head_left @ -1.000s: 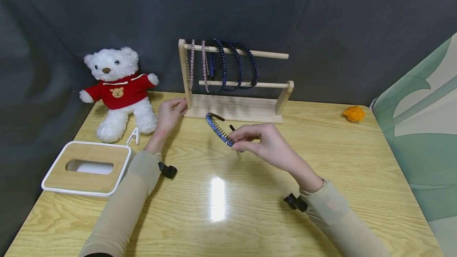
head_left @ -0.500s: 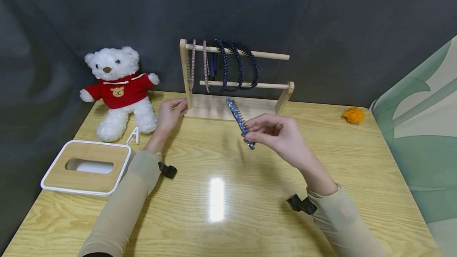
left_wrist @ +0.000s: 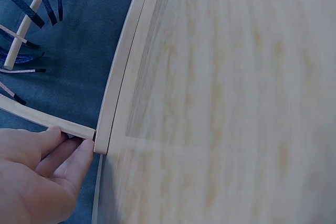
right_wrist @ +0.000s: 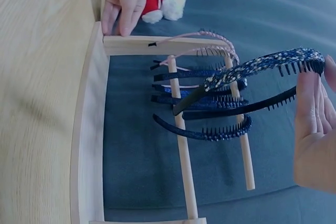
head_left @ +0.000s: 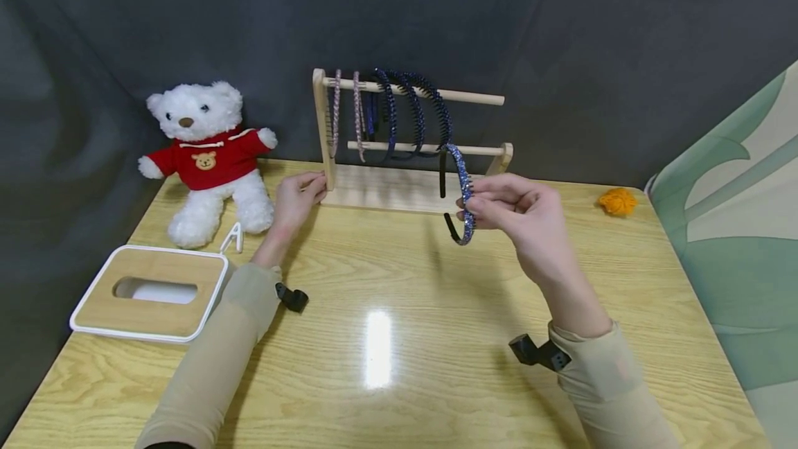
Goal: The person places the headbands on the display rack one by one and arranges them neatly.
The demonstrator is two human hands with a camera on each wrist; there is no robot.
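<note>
A glittery blue toothed headband (head_left: 465,189) is pinched between the thumb and fingers of my right hand (head_left: 530,217). It stands in front of the right part of the wooden rack (head_left: 399,189), its dark ends turned left in the head view. In the right wrist view the headband (right_wrist: 262,65) overlaps the rack's bars. My left hand (head_left: 298,201) holds the foot of the rack's left upright; in the left wrist view its fingertips (left_wrist: 84,153) meet the corner by the base. Two pink headbands (head_left: 358,116) and several dark blue headbands (head_left: 416,113) hang on the rack.
A white teddy bear (head_left: 208,158) in a red hoodie sits at the left. Before it are a tissue box (head_left: 152,265) with a wooden lid and a white letter A (head_left: 233,238). An orange yarn-like bundle (head_left: 618,201) lies at the right, and a dark curtain hangs behind.
My right hand has moved right and a little up and away, turning the glittery headband so that its arch faces right. My left hand has stayed at the rack's left upright.
</note>
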